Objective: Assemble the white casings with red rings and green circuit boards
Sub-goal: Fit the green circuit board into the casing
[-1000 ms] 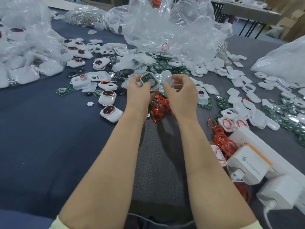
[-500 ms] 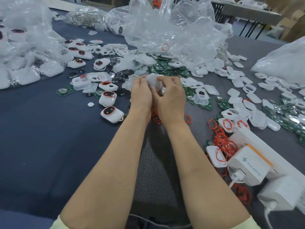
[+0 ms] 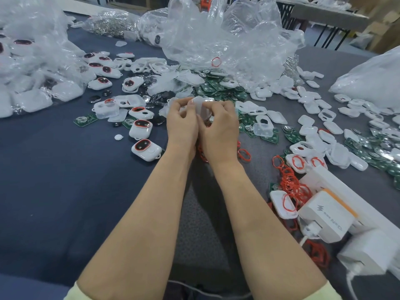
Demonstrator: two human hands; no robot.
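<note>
**Partly hidden, a white casing [image 3: 202, 104] sits pinched between two sets of fingertips**

Only the casing's pale upper edge shows. The rest of it lies behind the curled fingers, so what sits inside it, and whether a ring or board is fitted, cannot be made out. The left hand [image 3: 183, 128] grips it from the left and the right hand [image 3: 219, 131] from the right. Both hands' fingertips bend over its top edge, and the knuckles of the two hands are nearly touching. The casing is held above the middle of the table [image 3: 65, 180], just on the near side of the heap of green circuit boards [image 3: 216, 87].

Beneath the wrists, a tangle of red rings [image 3: 289, 182] is mostly covered, and a larger pile of them lies near right. To the left stand finished casings [image 3: 146, 149], with red-rimmed windows facing up. Loose white shells [image 3: 324, 114] are scattered to the right. At the far side, a crumpled clear plastic bag [image 3: 227, 40] blurs whatever is inside it. A white charger [image 3: 326, 215] sits near right, and its cord is cut off by the frame edge.
</note>
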